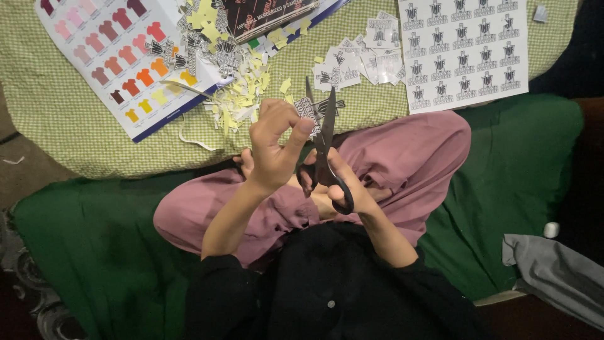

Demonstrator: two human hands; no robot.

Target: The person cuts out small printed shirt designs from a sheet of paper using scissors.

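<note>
Mid-trim, we judge: our left hand point(272, 146) pinches a printed sticker point(309, 110); our right hand point(336, 182) grips open scissors point(324, 141). Next, close blades along the outline.

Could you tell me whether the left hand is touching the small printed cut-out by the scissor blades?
Touching. The head view shows the left hand pinching the printed cut-out between its fingertips, beside the open scissors gripped by the right hand.

**Paper, steel and cloth**

Dull dark metal blades and black plastic handles make up the scissors point(324, 148). The sticker sheet point(462, 50) is glossy white paper. Matt woven cloth point(75, 113) in green check lies beneath; the trousers point(409, 151) are soft mauve fabric.
</note>
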